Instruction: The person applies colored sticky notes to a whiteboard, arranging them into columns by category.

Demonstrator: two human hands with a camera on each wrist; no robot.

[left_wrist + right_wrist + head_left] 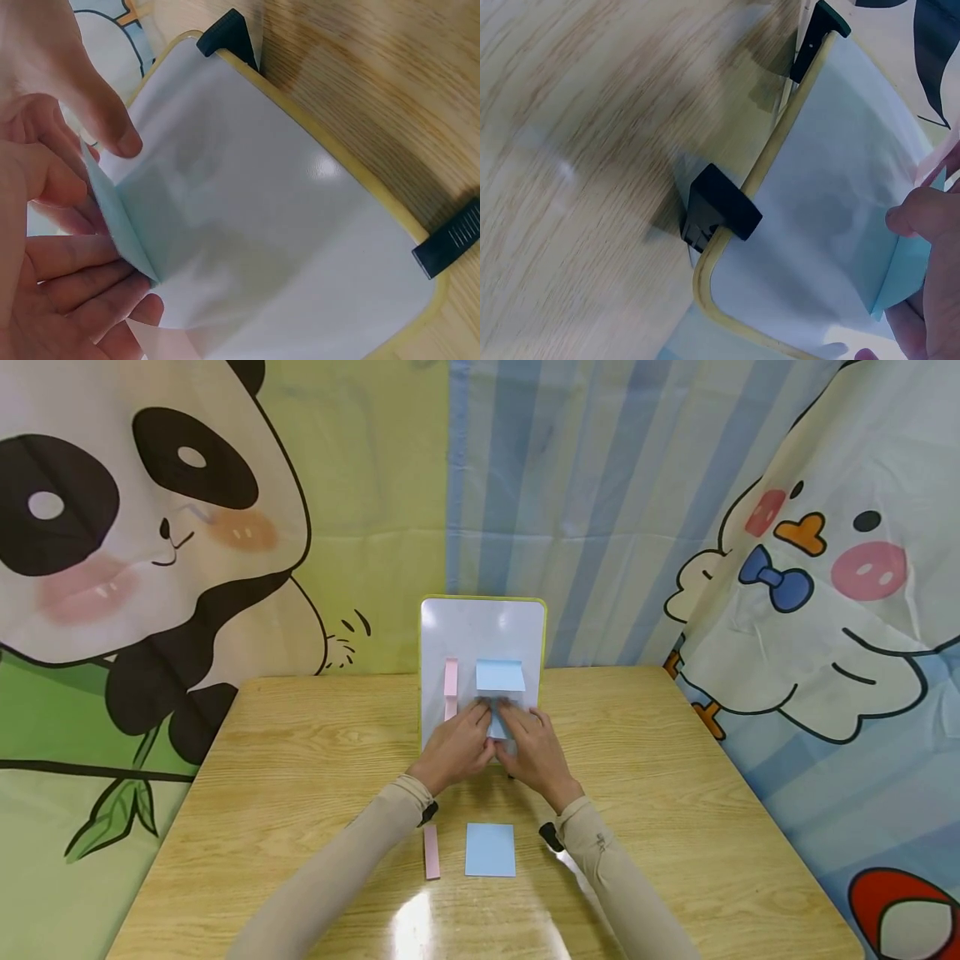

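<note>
A small whiteboard (480,631) with a yellow rim stands upright at the back of the table. My left hand (457,747) and right hand (536,756) meet low on it, fingertips pressing a blue sticky note (497,727) to its face. Seen from the left wrist, that note (124,225) tilts outward from the board, with left fingers (90,289) lying along its outer side. The right thumb (911,214) is beside the note in the right wrist view. Above the hands hangs another blue sticky note (500,675); pink strips (450,681) run down the board's left.
On the table (337,727) in front of the board lie a blue square of paper (491,850) and a pink strip (431,852). Black clips (724,202) grip the board's lower edge. Behind hangs a cloth (390,485) printed with cartoon animals.
</note>
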